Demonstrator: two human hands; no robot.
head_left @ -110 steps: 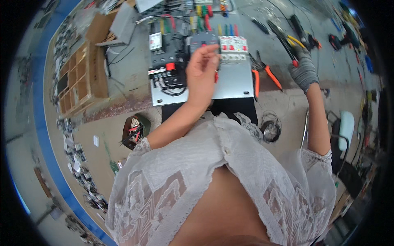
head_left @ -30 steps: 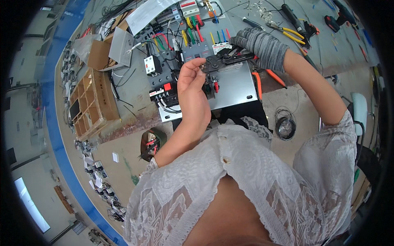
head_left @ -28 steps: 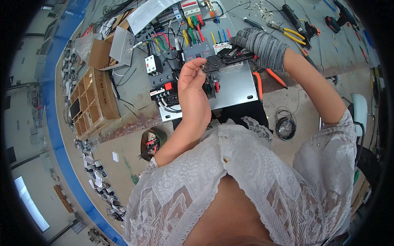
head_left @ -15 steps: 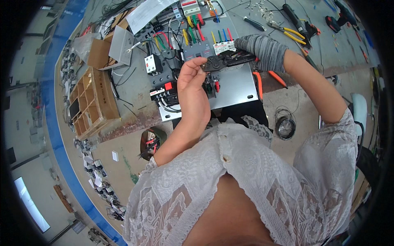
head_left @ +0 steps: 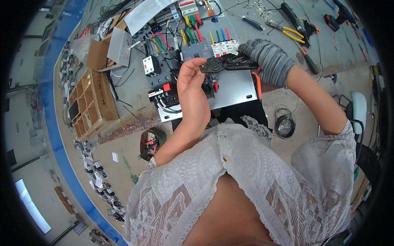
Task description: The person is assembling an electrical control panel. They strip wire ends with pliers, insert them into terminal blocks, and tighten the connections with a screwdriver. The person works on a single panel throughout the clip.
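Observation:
My right hand (head_left: 269, 61), in a grey striped knit glove, is closed around crimping pliers (head_left: 230, 63) with a black head and an orange handle. Their jaws point left, over a metal mounting plate (head_left: 234, 88) fitted with electrical parts. At the jaw end, my bare left hand (head_left: 193, 86) has thumb and forefinger pinched together. Whatever lies between those fingertips is too small to make out. Beyond the pliers stand white circuit breakers (head_left: 225, 48) with yellow, green, blue and red wires. Just left of my left hand is a black component with a red button (head_left: 166, 87).
Yellow-handled pliers (head_left: 292, 33), a screwdriver (head_left: 253, 23) and a cordless drill (head_left: 340, 16) lie on the bench at right. A divided wooden box (head_left: 92, 102) and an open cardboard box (head_left: 98, 53) stand at left. Below the bench edge are a bin (head_left: 152, 141) and a wire coil (head_left: 285, 126).
My right hand has shifted slightly right and toward me, showing more of the pliers and breakers. The second orange-red handle end no longer shows. My left hand stays nearly in place.

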